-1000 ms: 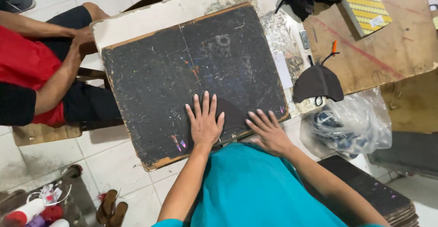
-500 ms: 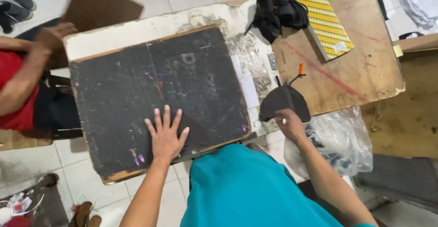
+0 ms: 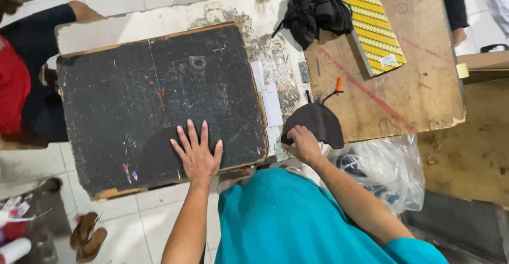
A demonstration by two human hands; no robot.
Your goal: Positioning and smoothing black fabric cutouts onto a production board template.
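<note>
My left hand [image 3: 197,154] lies flat with fingers spread on a dark rounded piece [image 3: 156,155] near the front edge of a scuffed black cutting board [image 3: 132,89]. My right hand [image 3: 303,144] grips the near edge of a second dark brown rounded piece [image 3: 318,122] that lies at the edge of a wooden board [image 3: 403,89], to the right of the black board. A tool with an orange handle [image 3: 336,87] lies just beyond that piece.
A black bundle [image 3: 313,9] and a yellow patterned book [image 3: 371,23] lie at the far side of the wooden board. A clear plastic bag [image 3: 382,168] hangs at my right. Another person in red and black [image 3: 21,78] sits at the left. Sandals [image 3: 87,237] lie on the tiled floor.
My right hand left the black board and moved right to take hold of the dark rounded piece. My left hand stayed flat on the board. The view shifted.
</note>
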